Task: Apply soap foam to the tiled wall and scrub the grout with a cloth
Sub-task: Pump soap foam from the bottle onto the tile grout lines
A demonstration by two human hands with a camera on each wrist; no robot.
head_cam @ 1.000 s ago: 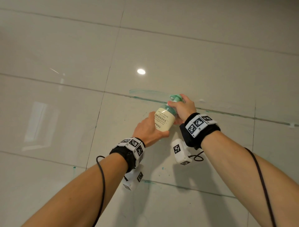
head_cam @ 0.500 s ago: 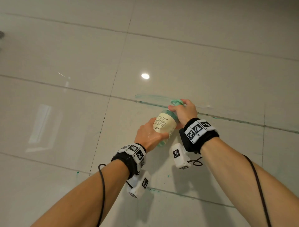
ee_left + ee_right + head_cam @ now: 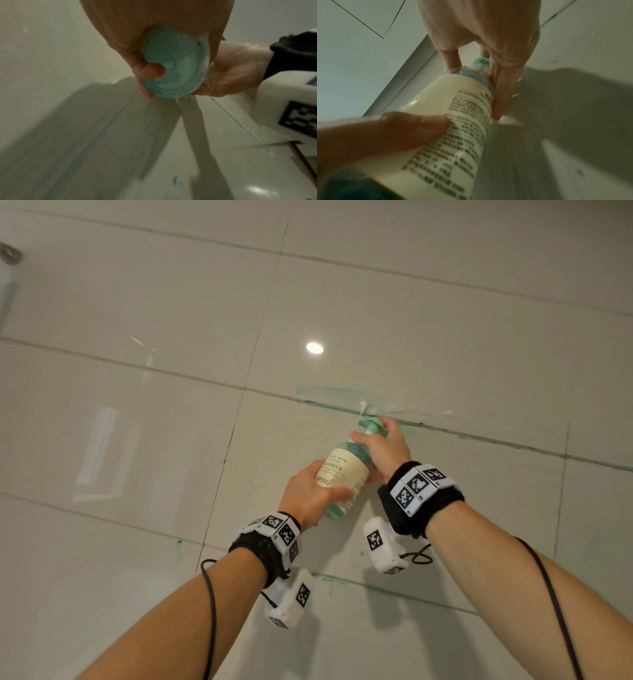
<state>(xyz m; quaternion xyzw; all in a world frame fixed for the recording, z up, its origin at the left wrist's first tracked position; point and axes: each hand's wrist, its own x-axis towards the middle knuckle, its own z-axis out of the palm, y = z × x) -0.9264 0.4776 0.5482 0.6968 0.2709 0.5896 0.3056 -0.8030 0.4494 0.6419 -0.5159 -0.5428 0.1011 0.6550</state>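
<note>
A foam soap bottle (image 3: 346,474) with a cream label and green pump is held tilted against the pale tiled wall (image 3: 445,337). My left hand (image 3: 310,496) grips its lower body; the left wrist view shows the bottle's teal base (image 3: 175,63) in my fingers. My right hand (image 3: 383,445) wraps the pump head (image 3: 371,424), fingers curled over it, seen close at the bottle neck (image 3: 479,70). A small dab of white foam (image 3: 363,406) sits on the horizontal grout line (image 3: 479,436), which carries green smears. No cloth shows in any view.
Green stains mark a lower grout line (image 3: 329,578) and a spot at the left (image 3: 178,542). A metal fitting (image 3: 10,254) sits at the upper left edge. A ceiling light reflects on the glossy tile (image 3: 314,348).
The bottle and both hands have shifted slightly right along the grout line, and a dab of white foam now shows at the nozzle. The camera view has also drifted.
</note>
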